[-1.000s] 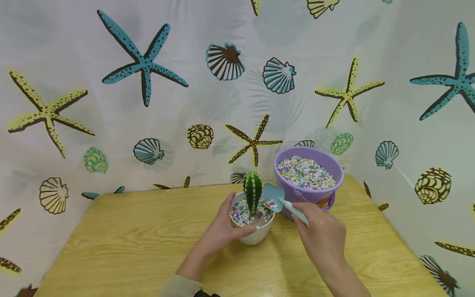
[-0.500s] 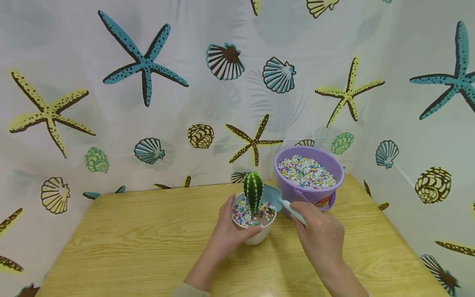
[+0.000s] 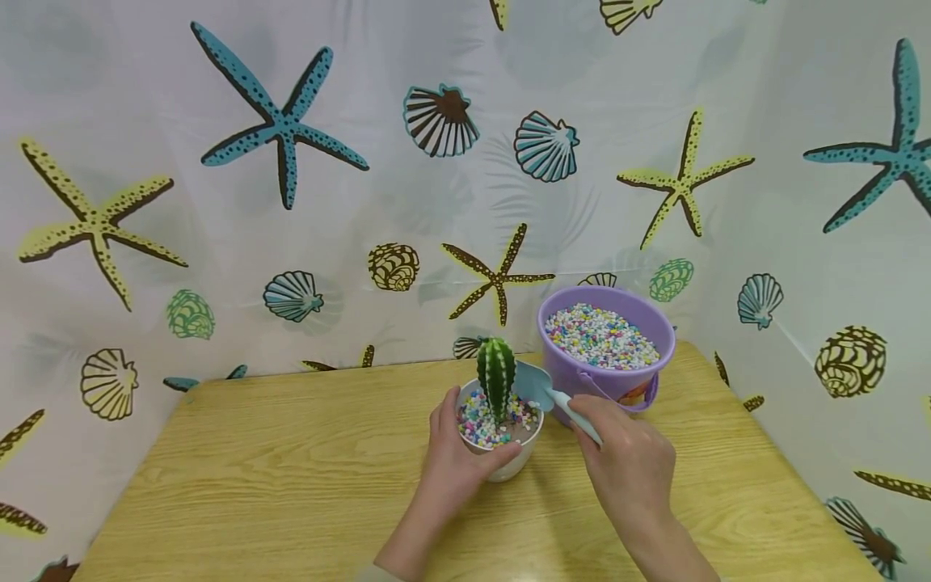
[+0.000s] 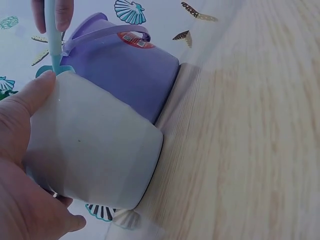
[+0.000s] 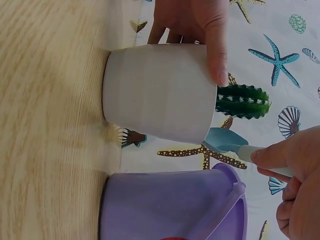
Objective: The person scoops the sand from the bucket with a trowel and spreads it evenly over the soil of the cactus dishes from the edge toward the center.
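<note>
A white flowerpot (image 4: 95,140) stands on the table with a green cactus (image 3: 496,380) upright in it. Colourful pebbles (image 3: 478,422) cover part of the pot's top, and a bare brownish patch shows at the near right. My left hand (image 3: 454,461) grips the pot from the left, its thumb at the near rim. In my right hand (image 3: 631,453) is the handle of a light blue toy shovel (image 3: 534,386). The shovel's blade meets the pot's right rim, beside the cactus; in the right wrist view the blade (image 5: 226,139) sits at the pot's lip.
Just behind and right of the pot stands a purple bucket (image 3: 582,381), nearly full of similar pebbles (image 3: 600,338). Its handle hangs down at the front. A curtain (image 3: 342,226) printed with starfish and shells rises behind the wooden table (image 3: 276,469).
The pot and my left hand have shifted slightly right. The shovel blade has tilted toward the pot, and the pebbles seen at its edge a second ago no longer show there.
</note>
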### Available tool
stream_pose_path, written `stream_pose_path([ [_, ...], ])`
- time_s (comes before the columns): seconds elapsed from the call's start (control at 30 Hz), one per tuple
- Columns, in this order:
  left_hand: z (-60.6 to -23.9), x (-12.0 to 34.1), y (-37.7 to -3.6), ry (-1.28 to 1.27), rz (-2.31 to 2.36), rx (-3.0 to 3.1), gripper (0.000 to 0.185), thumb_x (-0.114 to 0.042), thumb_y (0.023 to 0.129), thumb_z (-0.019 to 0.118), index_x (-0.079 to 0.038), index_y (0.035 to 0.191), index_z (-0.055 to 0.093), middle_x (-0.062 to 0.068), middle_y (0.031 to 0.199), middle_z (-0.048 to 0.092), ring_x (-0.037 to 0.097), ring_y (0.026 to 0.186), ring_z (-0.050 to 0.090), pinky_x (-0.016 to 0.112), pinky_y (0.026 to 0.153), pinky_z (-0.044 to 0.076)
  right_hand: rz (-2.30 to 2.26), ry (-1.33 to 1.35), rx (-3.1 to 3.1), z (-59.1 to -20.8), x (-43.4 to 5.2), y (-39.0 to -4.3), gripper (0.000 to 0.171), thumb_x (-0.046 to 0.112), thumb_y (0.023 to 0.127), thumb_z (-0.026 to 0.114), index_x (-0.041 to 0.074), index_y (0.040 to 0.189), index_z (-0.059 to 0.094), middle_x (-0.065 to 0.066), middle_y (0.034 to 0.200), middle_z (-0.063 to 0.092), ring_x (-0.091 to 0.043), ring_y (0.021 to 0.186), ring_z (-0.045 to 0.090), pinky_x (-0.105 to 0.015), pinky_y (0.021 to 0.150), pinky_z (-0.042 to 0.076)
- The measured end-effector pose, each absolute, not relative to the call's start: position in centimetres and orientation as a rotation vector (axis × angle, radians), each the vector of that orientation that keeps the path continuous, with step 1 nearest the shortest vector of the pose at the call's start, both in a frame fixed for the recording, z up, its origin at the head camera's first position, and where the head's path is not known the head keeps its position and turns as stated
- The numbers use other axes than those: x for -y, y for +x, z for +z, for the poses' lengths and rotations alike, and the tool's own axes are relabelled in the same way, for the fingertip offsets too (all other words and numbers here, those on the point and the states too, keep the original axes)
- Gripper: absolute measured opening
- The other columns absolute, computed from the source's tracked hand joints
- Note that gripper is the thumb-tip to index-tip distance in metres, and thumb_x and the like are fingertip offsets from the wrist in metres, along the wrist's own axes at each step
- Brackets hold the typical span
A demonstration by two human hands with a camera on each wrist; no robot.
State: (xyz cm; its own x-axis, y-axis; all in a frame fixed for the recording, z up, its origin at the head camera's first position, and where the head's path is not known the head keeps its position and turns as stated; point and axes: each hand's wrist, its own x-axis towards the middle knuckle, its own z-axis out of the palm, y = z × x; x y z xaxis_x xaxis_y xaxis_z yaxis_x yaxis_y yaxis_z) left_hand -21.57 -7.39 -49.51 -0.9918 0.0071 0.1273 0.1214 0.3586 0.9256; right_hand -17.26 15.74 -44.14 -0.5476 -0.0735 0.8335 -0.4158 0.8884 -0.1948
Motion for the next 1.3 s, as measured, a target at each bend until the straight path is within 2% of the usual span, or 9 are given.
stream_pose_path([
  [0.27,-49.5,7.8,-21.8,-0.174,-1.769,2.532,0.132,-0.045,0.079,0.101,-0.011,0.175,0.017,0.026,0.172,0.021,0.051,0.153,0.038,0.065,0.125,0.035,0.46,0.347,2.101,-44.3,-15.8,-17.3,0.045,0.001,0.073,0.102,0.02,0.111,0.085,0.002,0.113,0.084,-0.024,0.067,0.076,-0.035,0.051,0.055],
  [0.5,-49.5,8.1,-22.1,-0.256,-1.907,2.458,0.129,-0.034,0.081,0.101,-0.008,0.174,0.016,0.028,0.173,0.026,0.049,0.157,0.033,0.066,0.129,0.025,0.451,0.349,2.096,-44.5,-15.9,-17.2,0.049,0.001,0.071,0.103,0.021,0.113,0.085,0.005,0.117,0.083,-0.024,0.072,0.078,-0.035,0.053,0.056],
  [0.73,-49.3,8.1,-22.0,-0.243,-1.898,2.479,0.135,-0.04,0.081,0.101,-0.016,0.178,0.009,0.028,0.176,0.02,0.052,0.158,0.029,0.071,0.127,0.026,0.449,0.325,2.103,-44.6,-16.0,-17.3,0.048,0.001,0.073,0.102,0.021,0.114,0.086,0.003,0.118,0.083,-0.024,0.073,0.079,-0.036,0.053,0.058],
  [0.93,-49.1,8.5,-22.2,-0.259,-1.797,2.579,0.138,-0.048,0.081,0.1,-0.018,0.178,0.006,0.029,0.172,0.02,0.052,0.153,0.037,0.069,0.124,0.034,0.45,0.288,2.098,-44.4,-16.0,-17.3,0.045,0.004,0.074,0.102,0.022,0.113,0.085,0.002,0.112,0.084,-0.025,0.071,0.079,-0.037,0.05,0.056],
  [1.07,-49.0,9.3,-22.7,-0.316,-1.756,2.638,0.14,-0.047,0.08,0.101,-0.018,0.178,0.006,0.028,0.175,0.017,0.053,0.155,0.035,0.069,0.125,0.032,0.446,0.277,2.091,-43.9,-16.1,-17.2,0.042,0.006,0.075,0.101,0.019,0.112,0.084,0.0,0.105,0.084,-0.025,0.066,0.078,-0.038,0.046,0.052],
  [1.3,-48.7,9.8,-23.7,-0.408,-1.856,2.628,0.138,-0.04,0.081,0.102,-0.019,0.179,0.008,0.024,0.179,0.015,0.05,0.161,0.025,0.066,0.129,0.023,0.443,0.286,2.089,-42.7,-17.3,-16.5,0.038,0.009,0.076,0.101,0.015,0.11,0.084,-0.003,0.099,0.084,-0.025,0.072,0.081,-0.036,0.044,0.05],
])
